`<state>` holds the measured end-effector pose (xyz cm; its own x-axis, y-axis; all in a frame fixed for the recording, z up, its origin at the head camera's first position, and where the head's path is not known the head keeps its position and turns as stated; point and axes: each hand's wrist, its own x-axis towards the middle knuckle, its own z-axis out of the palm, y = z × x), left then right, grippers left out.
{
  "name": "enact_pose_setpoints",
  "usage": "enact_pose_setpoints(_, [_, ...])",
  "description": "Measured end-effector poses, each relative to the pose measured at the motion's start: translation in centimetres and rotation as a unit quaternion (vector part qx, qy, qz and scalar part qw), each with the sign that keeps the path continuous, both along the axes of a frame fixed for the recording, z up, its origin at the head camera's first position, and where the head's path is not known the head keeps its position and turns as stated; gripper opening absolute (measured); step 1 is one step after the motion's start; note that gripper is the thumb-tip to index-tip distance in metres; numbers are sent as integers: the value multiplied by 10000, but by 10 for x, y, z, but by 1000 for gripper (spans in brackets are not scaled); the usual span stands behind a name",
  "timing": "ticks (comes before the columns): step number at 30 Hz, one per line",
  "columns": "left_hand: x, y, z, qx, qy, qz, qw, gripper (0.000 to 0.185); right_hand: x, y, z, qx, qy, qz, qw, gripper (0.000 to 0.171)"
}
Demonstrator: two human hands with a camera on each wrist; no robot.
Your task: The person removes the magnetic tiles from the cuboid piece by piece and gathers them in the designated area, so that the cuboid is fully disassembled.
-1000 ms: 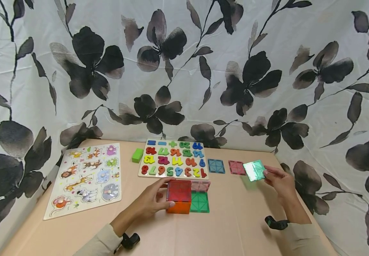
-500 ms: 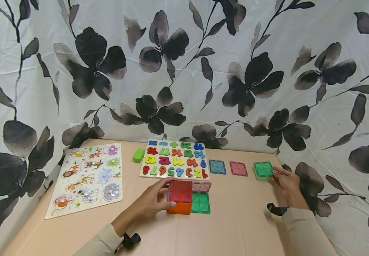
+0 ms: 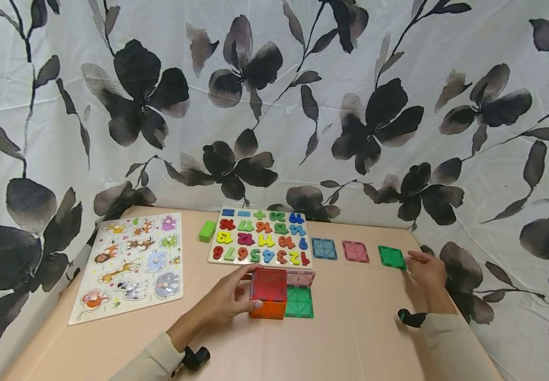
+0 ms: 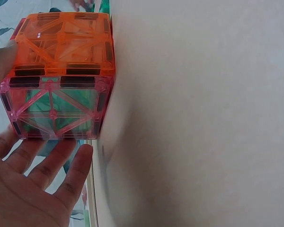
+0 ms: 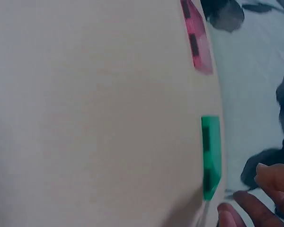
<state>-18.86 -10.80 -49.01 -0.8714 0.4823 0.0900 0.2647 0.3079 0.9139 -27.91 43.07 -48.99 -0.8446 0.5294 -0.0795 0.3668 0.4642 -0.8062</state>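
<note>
While the left hand [image 3: 228, 301] cups the tile cube [image 3: 268, 292] with spread fingers, the right hand [image 3: 428, 272] lies relaxed, fingertips just beside the green tile [image 3: 391, 257].

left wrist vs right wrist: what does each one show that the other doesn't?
Left wrist only: the tile cube, orange face above a pink-framed one, with the left hand at it, fingers below and another fingertip at its left edge.
Right wrist only: the green tile and pink tile lying flat, right hand fingertips just beside the green one, apparently not gripping it.
Both: the tan table.
</note>
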Motion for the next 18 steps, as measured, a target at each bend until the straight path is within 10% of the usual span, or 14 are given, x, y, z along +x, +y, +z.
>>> enact_pose_setpoints(7, [1,0,2,-4,-42,19,10000,78,26,-49,19,924,981,1133,9844,34])
enact_pose_setpoints(18, [0,0,-1,-55,-60,56,10000,78,59,-164,27,666,1154,3667,9207,25])
